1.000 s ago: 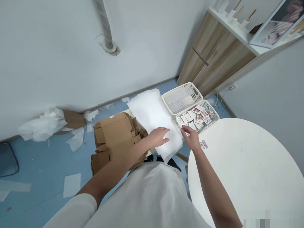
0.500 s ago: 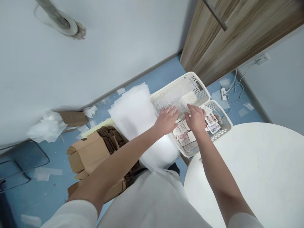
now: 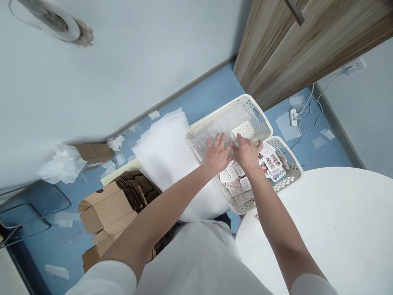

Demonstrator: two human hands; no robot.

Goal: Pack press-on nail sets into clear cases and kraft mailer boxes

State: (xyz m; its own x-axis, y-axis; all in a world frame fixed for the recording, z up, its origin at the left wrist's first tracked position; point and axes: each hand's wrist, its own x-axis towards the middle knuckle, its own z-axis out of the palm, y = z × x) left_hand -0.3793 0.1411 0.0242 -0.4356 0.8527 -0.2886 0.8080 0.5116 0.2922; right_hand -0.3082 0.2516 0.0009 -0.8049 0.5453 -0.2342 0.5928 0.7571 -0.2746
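Observation:
My left hand has its fingers spread over the near side of the white plastic basket. Inside that basket are clear plastic pieces, stacked in a row. Close beside it, my right hand is above the place where the two baskets meet, its fingers bent but apart. Nothing can be seen in either hand. Below my hands, the nearer basket contains many small printed cards and white packs with round coloured items. My fingertips partly cover the basket rims, so contact there cannot be made out.
A round white table stands at the right. White foam sheets lie left of the baskets, beside flattened cardboard boxes. A wooden cabinet, a power strip with cables, and a metal-framed chair are around.
My hands have moved slightly closer together, with the right one shifting left and down. The view has shifted and turned a little. Basket contents look the same.

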